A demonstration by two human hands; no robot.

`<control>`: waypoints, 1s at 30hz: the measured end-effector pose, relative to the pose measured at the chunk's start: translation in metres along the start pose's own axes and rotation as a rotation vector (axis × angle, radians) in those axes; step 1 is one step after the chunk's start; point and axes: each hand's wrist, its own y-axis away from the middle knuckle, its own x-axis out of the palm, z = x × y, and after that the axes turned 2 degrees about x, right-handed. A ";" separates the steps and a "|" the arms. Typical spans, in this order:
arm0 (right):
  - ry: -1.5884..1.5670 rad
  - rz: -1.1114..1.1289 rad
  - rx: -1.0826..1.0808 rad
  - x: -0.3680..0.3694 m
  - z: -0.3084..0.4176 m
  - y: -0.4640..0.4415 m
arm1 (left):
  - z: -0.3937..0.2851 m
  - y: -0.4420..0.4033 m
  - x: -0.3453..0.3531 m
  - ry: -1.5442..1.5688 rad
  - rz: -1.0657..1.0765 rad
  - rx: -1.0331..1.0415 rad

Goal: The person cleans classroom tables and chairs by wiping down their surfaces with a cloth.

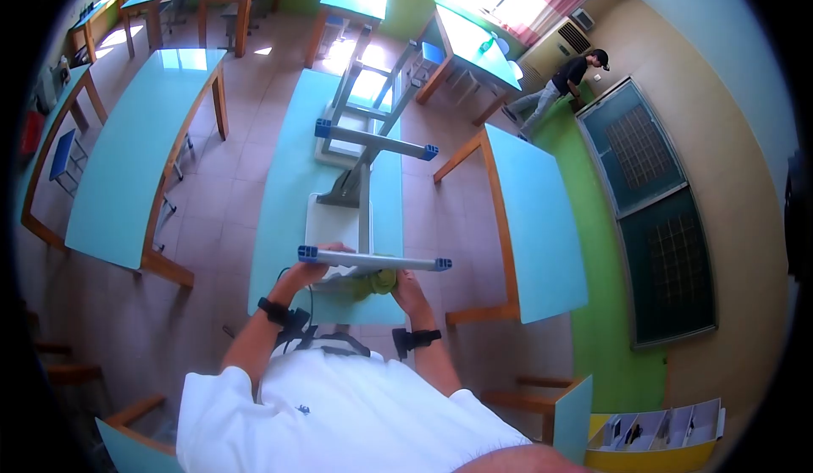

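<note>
A grey metal frame with blue end caps (364,193) lies on a light blue table (284,177), its legs pointing up. White panels (326,224) rest beneath it. My left hand (329,263) is at the near crossbar's left side, its fingers partly hidden by the bar. At the bar's right side, my right hand (409,291) has its fingers closed against a green-yellow cloth (377,282). The cloth is bunched up under and around the near crossbar, between both hands.
Light blue tables stand to the left (144,151) and right (538,227). Another person (563,83) leans by the wall near the chalkboards (665,236). A yellow bin unit (656,439) is at the lower right.
</note>
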 end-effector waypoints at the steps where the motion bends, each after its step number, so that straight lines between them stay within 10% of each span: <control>1: 0.038 0.023 -0.012 0.001 0.007 -0.012 | -0.004 -0.007 -0.003 -0.054 -0.063 -0.112; 10: 0.268 0.286 -0.128 0.044 0.040 -0.063 | -0.025 -0.046 0.011 0.173 -0.099 -0.366; 17: 0.931 0.215 -0.440 0.060 0.036 -0.072 | -0.033 -0.044 0.012 0.259 -0.115 -0.096; 19: 0.891 0.191 -0.486 0.060 0.034 -0.083 | -0.025 -0.053 0.011 -0.086 -0.133 0.041; 30: 0.922 0.084 -0.712 0.062 0.040 -0.118 | 0.037 -0.112 -0.013 0.189 -0.417 0.037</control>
